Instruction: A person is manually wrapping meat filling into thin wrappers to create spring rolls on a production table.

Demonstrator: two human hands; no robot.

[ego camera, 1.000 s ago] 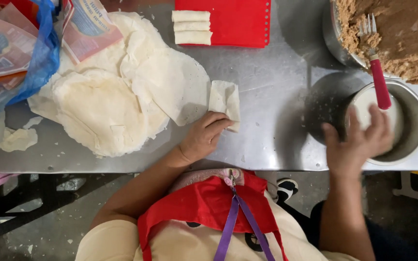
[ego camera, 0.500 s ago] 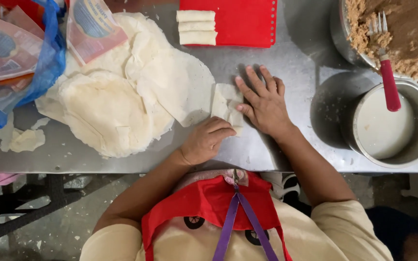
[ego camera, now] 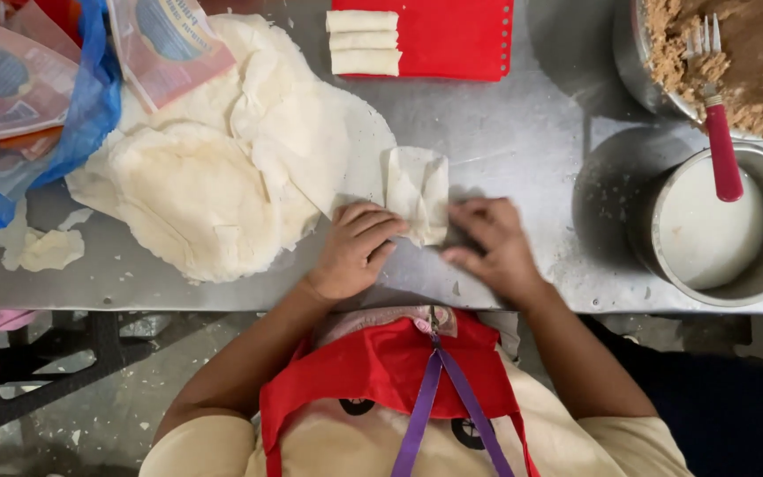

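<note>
Left hand (ego camera: 353,250) is flat-ish on the steel table (ego camera: 505,141), fingers curled, tips pressing the near left edge of the folded wrapper (ego camera: 418,193). Right hand (ego camera: 494,249) sits just beside it on the other side, fingers loosely bent, tips at the wrapper's near right corner. Neither hand is closed around it; I read both as pinning and pinching, not lifting.

The wrapper lies at table centre, between my hands and the big pile of wrapper sheets (ego camera: 222,168), touching the pile's right edge. It's folded into a small packet with creased flaps on top.

Handling, as I judge it: thin, soft, very light, no stiffness. Likely tears if pulled at one corner, and the flaps look ready to spring open. I'd grip by the folded edges with fingertips on both sides, keep it pressed to the table.

Further out: three finished rolls (ego camera: 364,41) on a red board (ego camera: 439,35) at the far edge. Right side: a pot of white liquid (ego camera: 708,231), a red-handled fork (ego camera: 715,106) resting across it into a bowl of brown filling (ego camera: 744,62). Far left: plastic packets in a blue bag (ego camera: 37,97).
</note>
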